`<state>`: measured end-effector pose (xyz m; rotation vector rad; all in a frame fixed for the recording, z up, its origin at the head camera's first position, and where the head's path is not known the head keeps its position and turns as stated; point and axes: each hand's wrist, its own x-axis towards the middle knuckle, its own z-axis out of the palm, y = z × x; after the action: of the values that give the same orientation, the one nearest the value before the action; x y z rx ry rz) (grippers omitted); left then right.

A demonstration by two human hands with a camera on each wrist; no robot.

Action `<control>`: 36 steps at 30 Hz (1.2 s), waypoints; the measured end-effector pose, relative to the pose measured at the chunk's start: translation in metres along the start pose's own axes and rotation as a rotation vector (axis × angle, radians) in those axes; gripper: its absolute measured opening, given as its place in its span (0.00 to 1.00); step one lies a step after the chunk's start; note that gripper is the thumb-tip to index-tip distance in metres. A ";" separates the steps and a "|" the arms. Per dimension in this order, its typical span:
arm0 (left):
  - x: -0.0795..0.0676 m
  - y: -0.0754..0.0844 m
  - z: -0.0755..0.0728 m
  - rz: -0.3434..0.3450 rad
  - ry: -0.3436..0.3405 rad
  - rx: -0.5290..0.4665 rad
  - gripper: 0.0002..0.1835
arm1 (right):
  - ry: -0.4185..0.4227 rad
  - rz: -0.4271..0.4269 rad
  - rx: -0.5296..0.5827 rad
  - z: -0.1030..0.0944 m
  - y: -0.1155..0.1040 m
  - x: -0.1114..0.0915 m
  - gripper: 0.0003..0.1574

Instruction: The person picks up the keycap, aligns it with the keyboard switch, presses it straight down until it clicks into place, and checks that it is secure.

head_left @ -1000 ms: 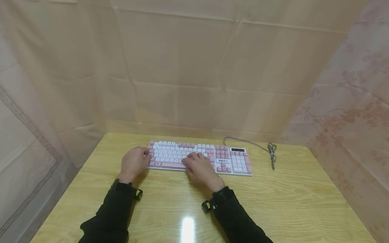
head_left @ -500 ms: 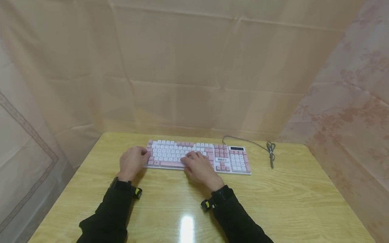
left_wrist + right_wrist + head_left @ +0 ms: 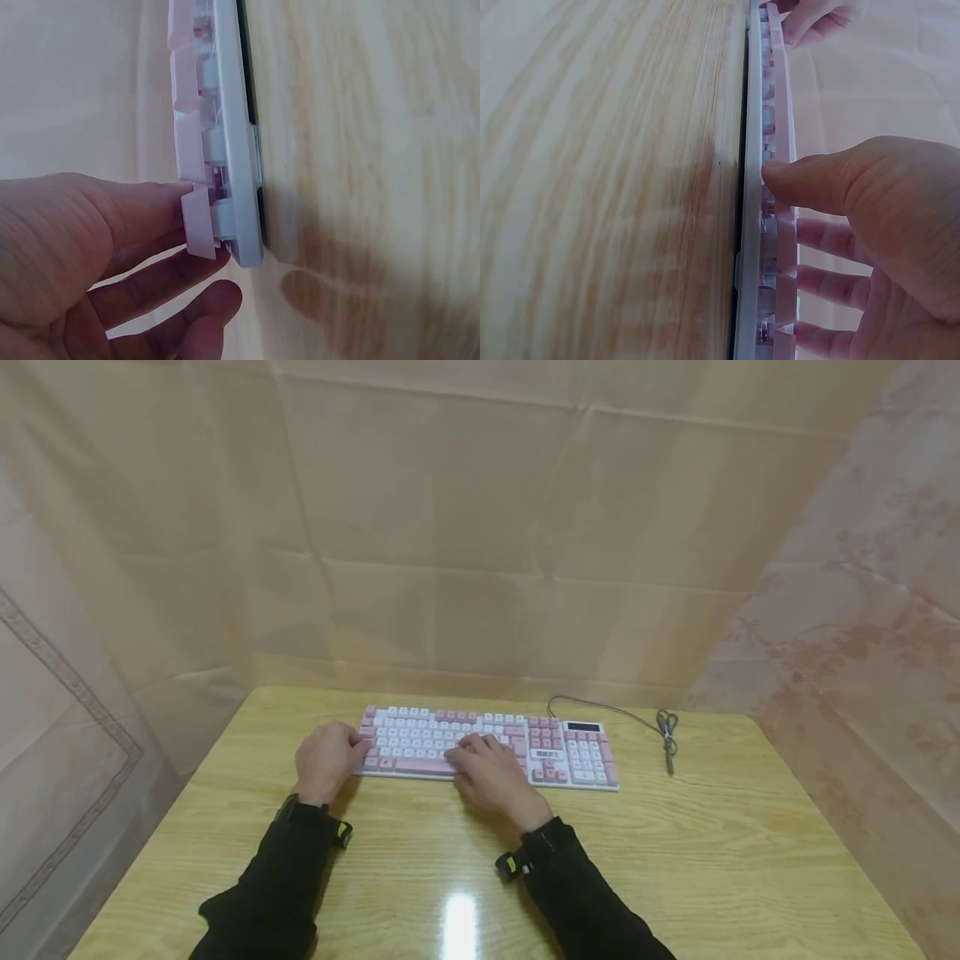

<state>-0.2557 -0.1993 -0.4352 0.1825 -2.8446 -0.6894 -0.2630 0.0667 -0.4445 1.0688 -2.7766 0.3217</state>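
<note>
A pink and white keyboard [image 3: 435, 735] lies flat on the wooden table. At its near left corner is my left hand [image 3: 324, 764]. The left wrist view shows the thumb and a finger pinching the pink corner keycap [image 3: 199, 223], with the other fingers bent beside the keyboard's end. My right hand [image 3: 491, 777] rests over the keys right of the middle. Its thumb [image 3: 802, 184] touches the front side of the long pink space bar [image 3: 782, 97], while the other fingers are spread over the keys, their tips hidden behind the keycaps in the right wrist view.
From the keyboard's back edge a grey cable [image 3: 600, 702] runs right to a tied bundle [image 3: 667, 731] on the wooden table [image 3: 712, 860]. A beige cloth [image 3: 480, 527] hangs along the back. Patterned cloths hang on both sides.
The whole scene has shifted slightly to the left in the head view. Both hands keep their places on the keyboard.
</note>
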 end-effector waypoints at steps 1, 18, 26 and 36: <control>0.000 0.000 0.000 0.008 0.001 0.007 0.10 | 0.002 0.000 0.000 0.000 0.000 0.001 0.22; 0.005 -0.002 0.014 0.491 -0.130 -0.028 0.11 | -0.019 -0.017 0.026 0.006 0.004 0.007 0.22; 0.008 0.003 0.020 0.630 -0.132 0.028 0.08 | -0.017 0.006 0.111 -0.011 0.030 -0.001 0.22; -0.005 -0.022 -0.003 0.724 0.021 0.088 0.08 | 0.155 0.107 0.104 -0.039 0.097 -0.058 0.26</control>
<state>-0.2488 -0.2191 -0.4439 -0.7792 -2.6236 -0.3917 -0.2832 0.1845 -0.4333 0.8770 -2.7089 0.5437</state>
